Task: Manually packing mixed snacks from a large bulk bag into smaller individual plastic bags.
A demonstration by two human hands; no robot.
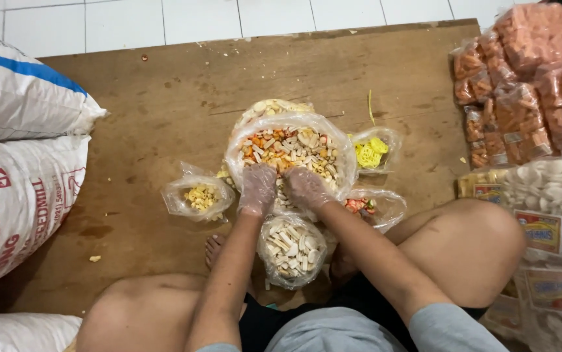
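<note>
Person seated on a wooden floor (163, 111), knees apart. Both hands in thin clear gloves, dipped into the mixed-snack bag (290, 153), which sits open at centre. Left hand (257, 189) curled over the near rim, fingers bent down into the snacks; grasp not clear. Right hand (307, 188) likewise cupped, just beside the left; contents hidden. White-cracker bag (292, 249) below the wrists. Yellow-piece bag (199, 197) to the left. Sacks (20, 169) far left.
</note>
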